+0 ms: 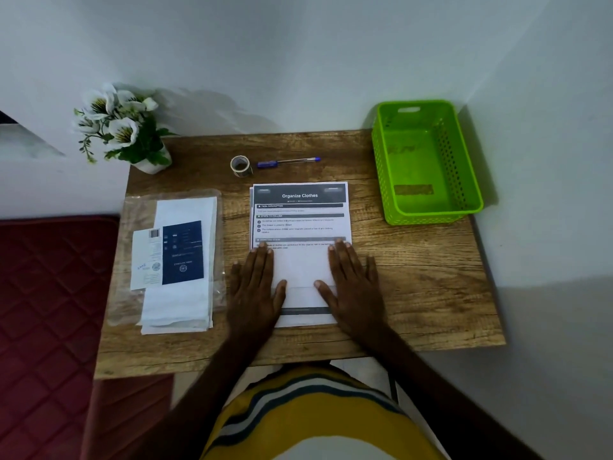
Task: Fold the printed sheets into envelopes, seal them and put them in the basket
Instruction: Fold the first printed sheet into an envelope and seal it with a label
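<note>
A stack of printed sheets [300, 224] headed "Organize Clothes" lies flat in the middle of the wooden table [431, 280]. My left hand [257, 287] rests flat on the stack's lower left edge, fingers straight. My right hand [353, 283] lies flat on its lower right edge, thumb on the paper. A clear plastic pack of white envelopes [175, 260] with a dark blue label lies to the left. The green perforated basket [428, 161] stands at the back right and holds nothing. A small roll of tape [240, 165] and a blue pen [288, 162] lie behind the sheets.
A white pot of artificial white flowers [121, 131] stands at the table's back left corner. A red quilted surface [49, 310] lies left of the table. White walls close in behind and on the right.
</note>
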Available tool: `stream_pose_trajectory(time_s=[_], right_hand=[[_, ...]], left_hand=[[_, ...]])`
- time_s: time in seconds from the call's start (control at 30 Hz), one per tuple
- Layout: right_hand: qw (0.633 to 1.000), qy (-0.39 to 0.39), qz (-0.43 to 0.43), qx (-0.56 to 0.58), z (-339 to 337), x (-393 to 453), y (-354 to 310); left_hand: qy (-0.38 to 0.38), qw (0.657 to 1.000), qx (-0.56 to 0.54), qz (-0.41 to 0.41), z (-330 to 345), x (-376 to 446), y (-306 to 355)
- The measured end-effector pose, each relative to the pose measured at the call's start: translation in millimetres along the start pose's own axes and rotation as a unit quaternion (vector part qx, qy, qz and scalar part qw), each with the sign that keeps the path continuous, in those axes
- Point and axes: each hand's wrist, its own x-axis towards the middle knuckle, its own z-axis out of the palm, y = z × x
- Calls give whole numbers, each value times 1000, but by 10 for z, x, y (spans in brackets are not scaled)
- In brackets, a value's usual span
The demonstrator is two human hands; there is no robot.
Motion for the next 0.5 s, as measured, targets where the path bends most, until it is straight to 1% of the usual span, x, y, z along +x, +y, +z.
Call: stream_pose_trajectory(time_s=[0.07,0.2,0.33,0.5], right_hand=[[1000,-7,15,-4,-22,-37,105],[1000,-16,17,-7,-26,-45,119],[1000,-7,13,3,-54,-48,103],[999,12,15,29,-156,-52,38]], left_hand=[[-5,1000,-2,-1,11,-6,-3],[-14,1000,-2,-2,-5,3,13],[-19,1000,-10,-6,-59,13,47],[-2,999,-43,-10,-171,63,76]])
